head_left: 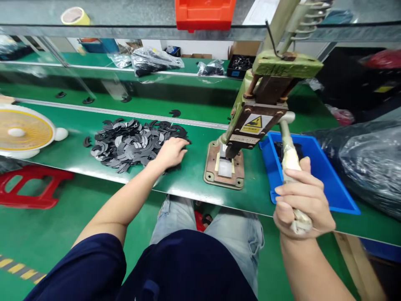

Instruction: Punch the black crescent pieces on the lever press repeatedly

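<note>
A pile of several flat black crescent-shaped pieces point(131, 142) lies on the green bench point(78, 154). My left hand point(171, 152) rests palm down on the pile's right edge, fingers curled over the pieces. My right hand point(302, 202) is closed round the cloth-wrapped lever handle point(290, 161) of a green hand press point(260, 113). The press stands on a brown base plate point(213, 173) with a white block under its head.
A blue tray point(332, 184) with dark parts sits right of the press, beside a black plastic bag point(369, 163). A yellow and white fan point(23, 131) lies at the left. A red stool point(34, 188) stands below. Bags and an orange bin point(203, 14) are at the back.
</note>
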{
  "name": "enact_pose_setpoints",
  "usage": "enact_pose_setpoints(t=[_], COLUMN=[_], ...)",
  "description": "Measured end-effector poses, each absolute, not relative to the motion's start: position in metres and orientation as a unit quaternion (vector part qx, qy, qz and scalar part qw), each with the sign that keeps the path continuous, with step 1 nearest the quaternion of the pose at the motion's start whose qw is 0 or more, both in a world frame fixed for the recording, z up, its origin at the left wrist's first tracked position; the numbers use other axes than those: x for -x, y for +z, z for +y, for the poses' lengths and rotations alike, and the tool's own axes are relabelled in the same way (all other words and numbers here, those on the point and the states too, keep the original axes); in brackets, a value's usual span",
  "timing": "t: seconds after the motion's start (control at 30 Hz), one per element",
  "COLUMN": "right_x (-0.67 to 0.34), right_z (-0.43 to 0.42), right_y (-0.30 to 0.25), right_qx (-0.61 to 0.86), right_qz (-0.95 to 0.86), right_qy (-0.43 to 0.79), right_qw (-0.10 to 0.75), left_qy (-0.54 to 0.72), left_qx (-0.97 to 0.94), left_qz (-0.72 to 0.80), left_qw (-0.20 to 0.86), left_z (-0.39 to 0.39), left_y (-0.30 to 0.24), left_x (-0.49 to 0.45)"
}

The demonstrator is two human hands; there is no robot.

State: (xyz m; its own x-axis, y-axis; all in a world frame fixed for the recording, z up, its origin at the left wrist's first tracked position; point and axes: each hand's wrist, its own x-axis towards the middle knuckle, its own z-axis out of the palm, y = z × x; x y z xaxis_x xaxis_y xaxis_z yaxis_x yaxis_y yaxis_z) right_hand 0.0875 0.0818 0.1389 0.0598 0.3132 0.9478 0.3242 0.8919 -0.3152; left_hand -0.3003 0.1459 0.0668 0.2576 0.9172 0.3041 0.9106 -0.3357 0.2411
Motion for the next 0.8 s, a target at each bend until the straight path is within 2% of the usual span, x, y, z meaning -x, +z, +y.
enact_pose_setpoints(t=[0.2,0.43,0.63,0.8], right_x=[-0.074,-0.075,-0.075,-0.074], right_z=[0.081,0.081,0.079,0.076], right_y=[0.138,0.139,0.140,0.139], right_qx=[0.245,0.232,0.232,0.231], right_qz=[-0.641,-0.653,-0.666,-0.664], right_qy=[0.025,0.009,0.013,0.023], right_qw=[0.727,0.721,0.709,0.711], left_qy=[0.082,0.051,0.088,0.161], left_qx=[-0.751,-0.753,-0.772,-0.814], left_qz=[0.655,0.656,0.628,0.557], left_qw=[-0.022,-0.024,-0.034,0.028], left_z=[0.165,0.176,0.173,0.153], left_y=[0.060,0.055,0.069,0.080], left_x=[0.342,0.327,0.328,0.304])
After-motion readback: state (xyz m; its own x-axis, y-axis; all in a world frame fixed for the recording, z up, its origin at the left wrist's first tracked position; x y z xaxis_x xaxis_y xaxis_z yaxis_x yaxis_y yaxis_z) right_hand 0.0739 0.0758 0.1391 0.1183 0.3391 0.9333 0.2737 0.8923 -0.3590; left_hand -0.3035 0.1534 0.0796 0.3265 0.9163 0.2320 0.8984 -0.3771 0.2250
